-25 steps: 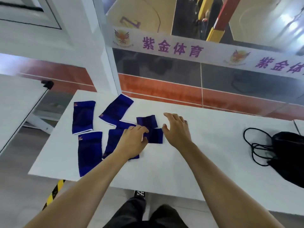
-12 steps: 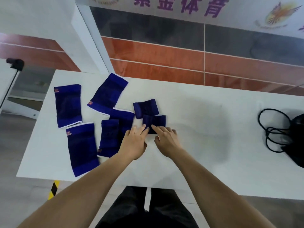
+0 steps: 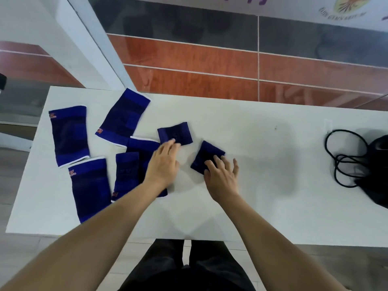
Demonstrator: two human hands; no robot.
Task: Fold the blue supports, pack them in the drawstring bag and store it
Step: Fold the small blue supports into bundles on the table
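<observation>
While both palms lay flat and released, neither grip held anything: the right hand [image 3: 222, 175] pressed its spread fingers on the near edge of a small folded support [image 3: 206, 157], and the left hand [image 3: 162, 162] reached its fingertips onto the near left corner of a second folded support [image 3: 176, 133] just beyond it. These two small pieces lay apart near the middle of the white tabletop [image 3: 262, 185]. Under the left wrist and forearm lay an unfolded support [image 3: 142, 152] overlapped by a narrower one [image 3: 126, 171], partly hidden by the arm. Further left, three more flat supports lay spread out: one near the front edge [image 3: 89, 187], one at the far left [image 3: 69, 134], and one tilted toward the far edge [image 3: 123, 120]. At the far right, well apart from the hands, the black drawstring bag [image 3: 375, 175] sat with its cord [image 3: 342, 158] looped loosely beside it. Dark trousers [image 3: 186, 267] showed below the near edge.

Half a second earlier the two folded pieces had been touching and both hands had met at the nearer one; that piece had since shifted right and turned at an angle, and the hands had separated.
</observation>
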